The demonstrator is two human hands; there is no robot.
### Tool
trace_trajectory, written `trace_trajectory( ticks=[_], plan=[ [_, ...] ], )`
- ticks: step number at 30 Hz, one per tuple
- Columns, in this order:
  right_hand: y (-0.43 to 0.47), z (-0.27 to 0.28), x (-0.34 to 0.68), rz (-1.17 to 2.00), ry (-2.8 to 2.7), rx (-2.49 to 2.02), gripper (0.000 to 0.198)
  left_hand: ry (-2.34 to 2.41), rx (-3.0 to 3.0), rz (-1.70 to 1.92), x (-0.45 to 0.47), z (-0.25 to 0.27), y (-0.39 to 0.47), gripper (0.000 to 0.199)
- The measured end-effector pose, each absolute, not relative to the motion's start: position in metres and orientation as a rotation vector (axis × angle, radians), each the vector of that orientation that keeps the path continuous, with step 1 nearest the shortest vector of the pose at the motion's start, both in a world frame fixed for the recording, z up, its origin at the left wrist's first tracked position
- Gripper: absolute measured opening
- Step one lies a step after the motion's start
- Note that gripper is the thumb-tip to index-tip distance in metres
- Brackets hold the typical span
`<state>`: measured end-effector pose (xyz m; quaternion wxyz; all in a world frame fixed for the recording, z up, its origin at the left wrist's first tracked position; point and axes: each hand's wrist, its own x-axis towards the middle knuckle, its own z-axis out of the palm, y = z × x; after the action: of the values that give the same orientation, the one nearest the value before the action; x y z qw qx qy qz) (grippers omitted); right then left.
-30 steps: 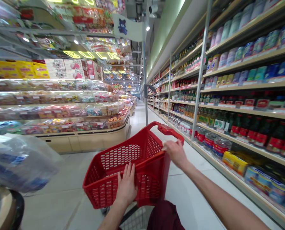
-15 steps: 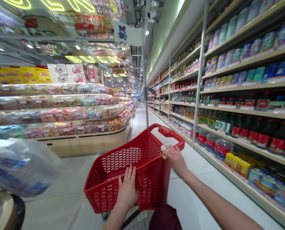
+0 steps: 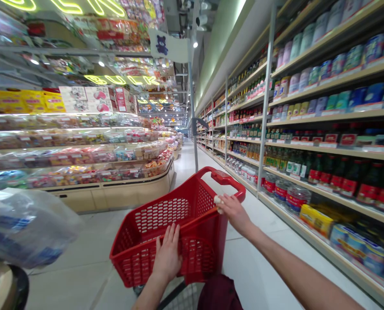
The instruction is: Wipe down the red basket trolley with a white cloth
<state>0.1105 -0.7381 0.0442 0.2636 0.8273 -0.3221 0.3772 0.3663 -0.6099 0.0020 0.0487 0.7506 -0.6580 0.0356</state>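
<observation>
A red plastic shopping cart with perforated walls stands in front of me, its raised handle at the right end. My left hand lies on the near rim with its fingers stretched out over the edge. Closed around a small white wad, perhaps a tissue or wipe, my right hand presses on the rim near the handle. Its fingertips partly cover the wad. Nothing shows inside the part of the basket that I can see.
On the right run long shelves of cans, bottles and jars. A curved display of packaged snacks stands at the left. Nearer left, a clear plastic bag hangs above a round object. A grey pole with a bear flag rises behind the cart.
The whole view has shifted slightly left. Both hands keep about the same places on the cart's rim, and the white wad stays in my right hand.
</observation>
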Motion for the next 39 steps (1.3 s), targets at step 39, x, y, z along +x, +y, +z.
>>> trace_trajectory(
  ticks=[39],
  plan=[
    [-0.719,0.028,0.165,1.195,-1.154,2.112,0.047,-1.989,2.272,0.112,0.363,-0.004,-0.610,0.086]
  ],
)
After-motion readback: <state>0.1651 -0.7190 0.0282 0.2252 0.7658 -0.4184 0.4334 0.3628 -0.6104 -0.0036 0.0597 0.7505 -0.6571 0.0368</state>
